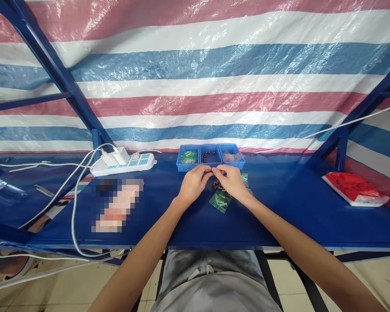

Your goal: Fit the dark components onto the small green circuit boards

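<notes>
My left hand (pixel 194 183) and my right hand (pixel 230 180) meet fingertip to fingertip just in front of the blue three-part tray (pixel 189 166). Both are pinched closed on something small that I cannot make out. Beneath my right hand lie small dark parts (pixel 217 185) in a loose heap. A small green-tinted plastic bag (pixel 221 200) with pale pieces in it lies nearest me. The tray's left compartment holds green bags (pixel 188 156), its middle one several small black parts (pixel 209 154), and its right one clear bags (pixel 230 157).
A white power strip (pixel 133 164) with plugs and trailing cables stands at the left. Before it lies a blurred-out object (pixel 120 206). A red and white packet (pixel 355 189) rests on the right of the blue table (pixel 292 208). A striped sheet (pixel 214 65) hangs behind.
</notes>
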Action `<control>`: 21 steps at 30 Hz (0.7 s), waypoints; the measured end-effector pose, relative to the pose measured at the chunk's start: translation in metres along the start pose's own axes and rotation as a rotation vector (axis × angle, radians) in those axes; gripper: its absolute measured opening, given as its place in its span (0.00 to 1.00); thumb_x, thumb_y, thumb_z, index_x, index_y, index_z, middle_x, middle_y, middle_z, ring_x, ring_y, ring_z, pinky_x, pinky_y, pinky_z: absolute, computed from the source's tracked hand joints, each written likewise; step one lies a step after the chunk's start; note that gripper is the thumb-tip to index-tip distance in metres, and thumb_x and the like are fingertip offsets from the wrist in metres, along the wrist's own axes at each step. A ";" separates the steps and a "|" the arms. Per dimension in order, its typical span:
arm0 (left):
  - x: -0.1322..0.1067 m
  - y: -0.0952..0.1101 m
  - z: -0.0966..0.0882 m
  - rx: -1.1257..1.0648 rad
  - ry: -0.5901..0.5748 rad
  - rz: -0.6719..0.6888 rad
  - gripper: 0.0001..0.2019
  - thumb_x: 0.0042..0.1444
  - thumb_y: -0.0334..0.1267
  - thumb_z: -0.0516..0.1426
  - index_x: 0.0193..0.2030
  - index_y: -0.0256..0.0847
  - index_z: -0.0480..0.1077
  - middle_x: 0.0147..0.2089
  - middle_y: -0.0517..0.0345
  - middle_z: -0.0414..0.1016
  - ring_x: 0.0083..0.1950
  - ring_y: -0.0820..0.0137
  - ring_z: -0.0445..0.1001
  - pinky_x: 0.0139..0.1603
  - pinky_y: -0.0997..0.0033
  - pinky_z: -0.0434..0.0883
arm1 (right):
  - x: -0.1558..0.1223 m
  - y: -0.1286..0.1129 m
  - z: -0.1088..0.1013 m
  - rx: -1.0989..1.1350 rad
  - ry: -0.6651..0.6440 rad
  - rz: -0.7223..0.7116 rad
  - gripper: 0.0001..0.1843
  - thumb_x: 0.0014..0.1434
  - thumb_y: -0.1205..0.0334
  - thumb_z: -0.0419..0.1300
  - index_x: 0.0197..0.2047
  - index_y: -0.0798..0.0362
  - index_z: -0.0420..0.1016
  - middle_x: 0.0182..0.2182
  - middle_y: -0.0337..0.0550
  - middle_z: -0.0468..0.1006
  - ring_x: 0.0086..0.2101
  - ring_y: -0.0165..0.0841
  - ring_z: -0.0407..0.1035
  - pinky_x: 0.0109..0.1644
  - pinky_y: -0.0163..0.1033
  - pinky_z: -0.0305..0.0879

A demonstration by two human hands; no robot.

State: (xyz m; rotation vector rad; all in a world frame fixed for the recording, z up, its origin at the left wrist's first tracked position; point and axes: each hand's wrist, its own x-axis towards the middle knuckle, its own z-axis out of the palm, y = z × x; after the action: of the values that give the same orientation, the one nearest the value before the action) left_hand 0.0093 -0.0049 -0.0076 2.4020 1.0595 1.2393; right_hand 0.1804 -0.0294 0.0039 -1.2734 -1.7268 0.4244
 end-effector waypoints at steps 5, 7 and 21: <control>0.000 0.001 0.000 0.012 -0.016 -0.028 0.08 0.63 0.39 0.60 0.47 0.43 0.74 0.44 0.58 0.80 0.36 0.71 0.76 0.42 0.70 0.74 | 0.000 0.002 0.001 0.010 -0.026 -0.005 0.20 0.66 0.55 0.54 0.24 0.52 0.70 0.25 0.40 0.70 0.28 0.32 0.64 0.32 0.37 0.56; -0.001 0.000 0.001 0.035 -0.001 -0.035 0.08 0.64 0.38 0.58 0.48 0.42 0.75 0.45 0.57 0.80 0.40 0.69 0.78 0.44 0.69 0.74 | 0.001 0.002 0.001 0.018 -0.023 0.004 0.17 0.65 0.56 0.54 0.26 0.52 0.72 0.26 0.40 0.72 0.29 0.33 0.66 0.32 0.37 0.58; 0.000 -0.005 -0.002 -0.070 -0.090 -0.114 0.06 0.68 0.36 0.52 0.48 0.46 0.69 0.43 0.60 0.79 0.44 0.68 0.80 0.45 0.71 0.73 | 0.002 0.009 0.004 0.046 -0.088 -0.089 0.06 0.61 0.61 0.60 0.40 0.50 0.77 0.34 0.41 0.82 0.33 0.35 0.76 0.36 0.37 0.69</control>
State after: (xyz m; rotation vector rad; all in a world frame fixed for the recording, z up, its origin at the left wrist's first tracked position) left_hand 0.0051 -0.0014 -0.0089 2.2882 1.0915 1.1012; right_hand 0.1822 -0.0234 -0.0038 -1.1559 -1.8290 0.4717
